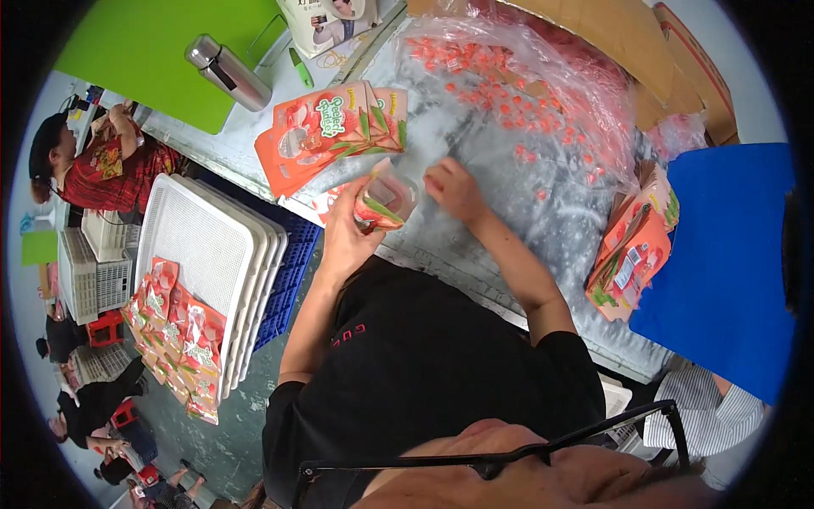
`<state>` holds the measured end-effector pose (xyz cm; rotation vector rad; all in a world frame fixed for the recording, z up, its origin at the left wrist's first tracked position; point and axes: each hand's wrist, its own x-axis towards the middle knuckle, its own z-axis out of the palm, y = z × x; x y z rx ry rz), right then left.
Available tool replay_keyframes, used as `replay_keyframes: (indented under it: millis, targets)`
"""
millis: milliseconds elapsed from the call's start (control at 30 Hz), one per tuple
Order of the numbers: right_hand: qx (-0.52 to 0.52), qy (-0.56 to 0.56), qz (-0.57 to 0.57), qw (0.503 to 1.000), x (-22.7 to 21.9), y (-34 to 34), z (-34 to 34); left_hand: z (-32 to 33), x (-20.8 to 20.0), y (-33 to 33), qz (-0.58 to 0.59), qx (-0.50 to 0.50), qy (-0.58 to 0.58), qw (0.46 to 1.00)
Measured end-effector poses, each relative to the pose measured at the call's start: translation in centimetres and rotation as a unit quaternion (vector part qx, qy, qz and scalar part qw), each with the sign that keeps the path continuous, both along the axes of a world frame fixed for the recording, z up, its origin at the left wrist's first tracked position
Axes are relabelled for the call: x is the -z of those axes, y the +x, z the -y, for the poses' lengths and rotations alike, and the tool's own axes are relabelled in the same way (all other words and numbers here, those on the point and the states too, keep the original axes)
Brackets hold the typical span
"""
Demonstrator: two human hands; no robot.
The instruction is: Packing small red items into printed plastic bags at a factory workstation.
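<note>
Left grip: the person's bare left hand (348,233), thumb and fingers closed round the lower left side of the pouch.
Pouch in hand: a red-and-tan plastic pouch with a clear panel (392,193), held up at the near edge of the grey, worn tabletop (492,153).
Pouch axis: foreshortened from here; appears to run away from the body, clear panel facing upward. Whether the far end is unsealed cannot be told.
Right grip: the bare right hand (454,188), fingers curled in narrow; contents, if any, cannot be told.
Governing relation: the right hand lies just right of the pouch, apart from it, with grey surface showing between. In my judgement, this short sideways gap is the one that matters.
Loose pieces: small bright-red pieces (513,114), scattered beyond and to the right of the right hand, beside a crumpled clear plastic bag (585,93). The right hand is nearer to them.
Flat pouches: a fanned stack of flat red printed pouches (292,157), beyond the left hand, near the pouch in hand.
</note>
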<state>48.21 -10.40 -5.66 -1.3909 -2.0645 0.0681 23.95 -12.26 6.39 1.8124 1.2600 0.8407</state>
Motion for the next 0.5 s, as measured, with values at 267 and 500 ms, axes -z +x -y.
replay_keyframes:
  millis: [267, 500]
  targets:
    - [-0.015, -0.200, -0.356, 0.913, -11.4, -2.7, 1.8, -0.1, 1.2, 1.9, -0.114, 0.029, 0.117, 0.986]
    - [-0.006, 0.033, -0.262, 0.965, -12.2, -4.7, 1.4, 1.0, 0.9, 4.0, -0.032, 0.027, 0.097, 0.994]
